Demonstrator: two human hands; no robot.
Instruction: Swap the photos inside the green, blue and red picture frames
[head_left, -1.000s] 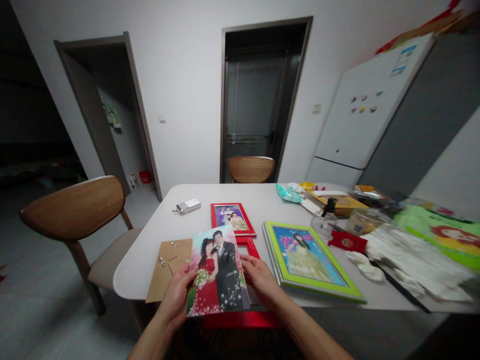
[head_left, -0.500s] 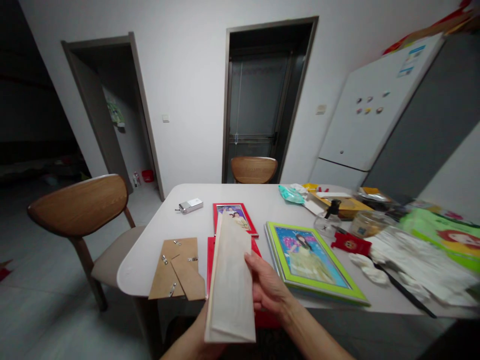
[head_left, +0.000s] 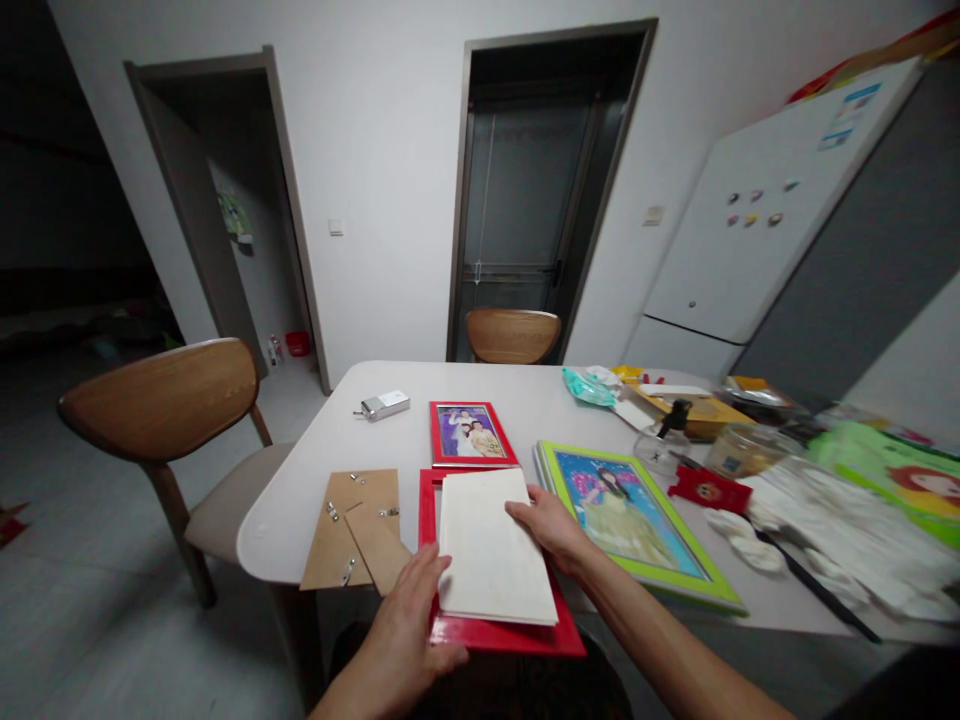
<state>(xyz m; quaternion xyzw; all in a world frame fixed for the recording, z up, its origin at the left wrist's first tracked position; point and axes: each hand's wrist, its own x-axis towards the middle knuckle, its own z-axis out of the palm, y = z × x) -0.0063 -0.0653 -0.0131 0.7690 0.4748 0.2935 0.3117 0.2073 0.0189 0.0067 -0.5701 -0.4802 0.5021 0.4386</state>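
A stack of white paper sheets (head_left: 491,560) lies over a red picture frame (head_left: 510,635) at the table's near edge, covering most of its middle. My right hand (head_left: 553,528) pinches the stack's upper right edge, thumb on top, its other fingers partly hidden. With fingers stretched out, my left hand (head_left: 409,620) rests along the lower left side, fingertips at the paper's edge and thumb by the frame's bottom corner. To the left lies a brown backing board (head_left: 341,540) with metal clips and a stand flap. Behind is a second red frame (head_left: 471,436) holding a group photo.
A green-framed portrait (head_left: 630,515) lies on other frames at right. Beyond it are a red packet (head_left: 712,490), white crumpled cloth or paper (head_left: 840,530), a black-handled tool (head_left: 817,585) and a clear container (head_left: 742,450). A small silver box (head_left: 386,405) sits back left. Wooden chairs (head_left: 165,400) flank the table.
The paper stack has come down from an upright tilt to lie flat over the near red frame. My left hand has moved from beneath the stack to its left side.
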